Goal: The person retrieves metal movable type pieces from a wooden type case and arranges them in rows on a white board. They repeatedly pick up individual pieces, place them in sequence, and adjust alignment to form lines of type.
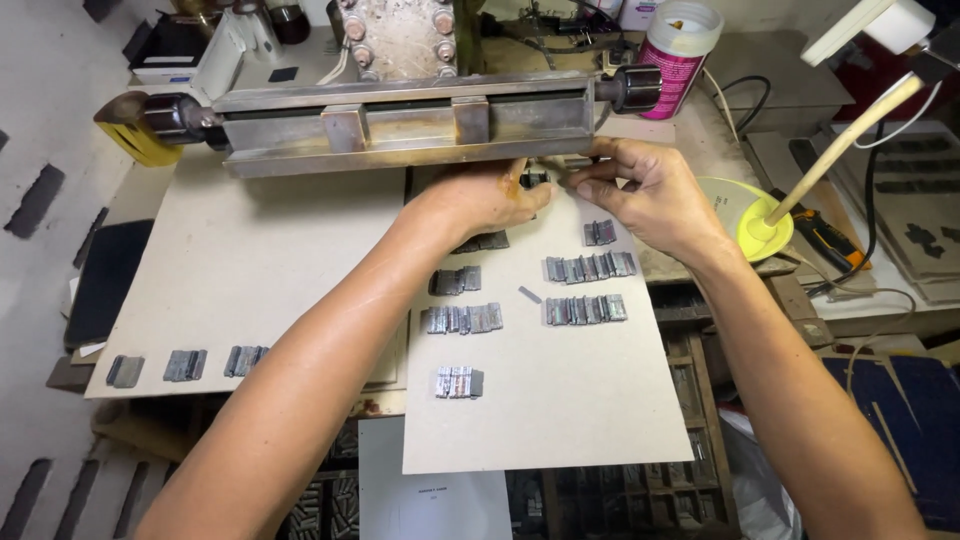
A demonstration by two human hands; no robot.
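Head view showed me both hands meeting just under the front edge of the long metal press bar (400, 125), and between them sat a small dark cluster of metal type pieces (537, 180). My left hand (490, 198) lay knuckles up with its fingers curled in toward that cluster, touching it from the left; the right hand (640, 195) came in from the other side with thumb and forefinger pinched toward the same pieces. I could see both hands closed around the cluster, but the fingers hid how firmly either one gripped it. The cluster rested at the far end of a grey cardboard sheet (560, 420), tight against the bar. Moving outward on that sheet, I saw more rows of type: a short block (599, 232) just below the right hand, a longer row (590, 267) under it, another row (586, 310) below that, and on the left side a small block (456, 281), a wider row (462, 319), and a lone group (459, 382) nearest me. A single loose sliver (529, 294) lay between the two columns. A second, larger cardboard sheet (250, 270) extended to the left, carrying three small groups of type (185, 364) near its near edge. To the right of the hands stood a yellow dish (735, 200) with a wooden stick (840, 150) leaning out of it, and a pink-labelled jar (678, 50) stood behind the bar's right knob (636, 88).
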